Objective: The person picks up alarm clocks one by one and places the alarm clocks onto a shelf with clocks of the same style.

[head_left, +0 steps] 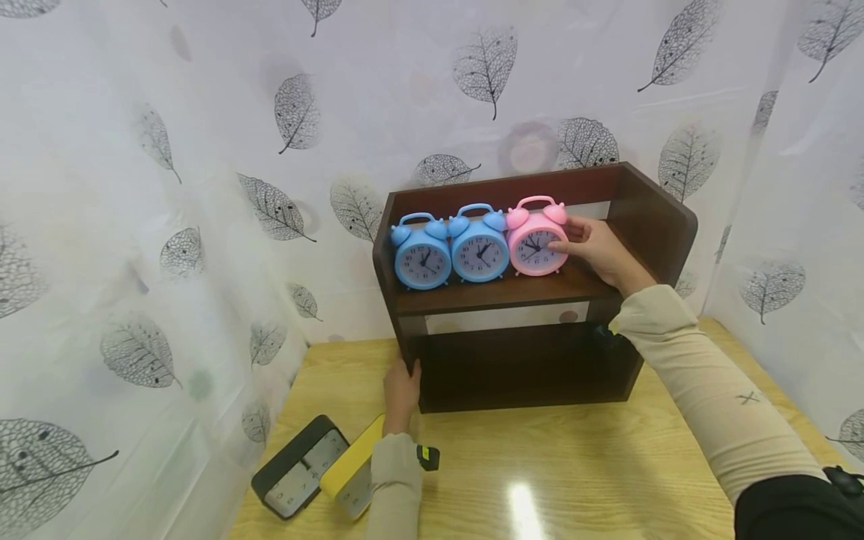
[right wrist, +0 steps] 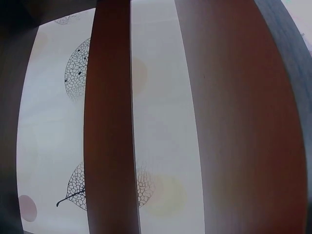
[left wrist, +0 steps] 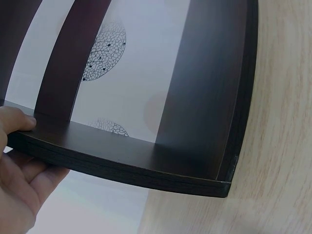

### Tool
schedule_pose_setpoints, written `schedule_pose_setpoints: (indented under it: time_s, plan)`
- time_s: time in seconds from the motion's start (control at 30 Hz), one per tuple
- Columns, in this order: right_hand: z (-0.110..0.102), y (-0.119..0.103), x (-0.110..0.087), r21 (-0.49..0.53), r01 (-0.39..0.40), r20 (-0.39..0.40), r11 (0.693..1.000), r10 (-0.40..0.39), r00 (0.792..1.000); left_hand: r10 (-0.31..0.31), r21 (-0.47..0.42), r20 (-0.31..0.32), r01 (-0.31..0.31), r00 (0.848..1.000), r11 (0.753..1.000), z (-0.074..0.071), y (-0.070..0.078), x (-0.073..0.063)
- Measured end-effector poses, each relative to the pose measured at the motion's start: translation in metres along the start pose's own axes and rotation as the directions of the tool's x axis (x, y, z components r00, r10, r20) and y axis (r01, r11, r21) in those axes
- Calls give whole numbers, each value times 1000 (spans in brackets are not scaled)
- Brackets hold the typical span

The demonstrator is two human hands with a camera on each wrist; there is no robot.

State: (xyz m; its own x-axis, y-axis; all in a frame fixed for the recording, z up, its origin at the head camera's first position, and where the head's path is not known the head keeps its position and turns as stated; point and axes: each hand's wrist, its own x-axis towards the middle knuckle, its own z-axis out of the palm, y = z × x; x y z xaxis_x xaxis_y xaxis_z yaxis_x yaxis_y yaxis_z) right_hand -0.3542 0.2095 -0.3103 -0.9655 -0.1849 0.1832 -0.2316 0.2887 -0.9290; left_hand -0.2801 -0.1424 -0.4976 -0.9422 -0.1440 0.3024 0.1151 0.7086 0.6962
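Note:
On the upper board of a dark brown wooden shelf (head_left: pixel 499 298), two blue alarm clocks (head_left: pixel 423 265) (head_left: pixel 480 257) and a pink alarm clock (head_left: pixel 538 250) stand in a row. My right hand (head_left: pixel 594 246) holds the pink one from its right side, thumb over the front of the dial and fingers behind. Lower down, my left hand (head_left: pixel 401 390) grips the shelf's left side panel. In the left wrist view, the thumb of that left hand (left wrist: pixel 19 170) lies on one face of the panel (left wrist: pixel 122 153) and the fingers on the other. The right wrist view shows shelf boards (right wrist: pixel 109 122) but no hand.
A black block-shaped object (head_left: pixel 299 466) and a yellow one (head_left: pixel 354 469), both with pale faces, lie on the wooden table (head_left: pixel 513 457) at the front left. Leaf-patterned sheeting (head_left: pixel 405 97) hangs behind the shelf and at both sides.

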Motion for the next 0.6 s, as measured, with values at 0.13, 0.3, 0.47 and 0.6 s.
schedule_pose_setpoints:
  time_s: [0.13, 0.3, 0.47, 0.6]
  plan:
    - [-1, -1, -1, -8, 1, 5, 1000, -1, 1000, -6, -2, 4, 6, 1000, 1000, 0, 0, 0]
    - [-4, -3, -4, -7, -12, 11, 1000, 12, 1000, -12, 2, 8, 12, 1000, 1000, -1, 2, -1]
    - [-6, -4, -8, -29, -24, 5, 999, 24, 1000, -12, 9, 4, 12, 1000, 1000, -1, 1, -2]
    - [-9, -5, -14, -62, -20, -12, 998, 19, 1000, -6, 12, 1, 6, 1000, 1000, -1, 0, -2]
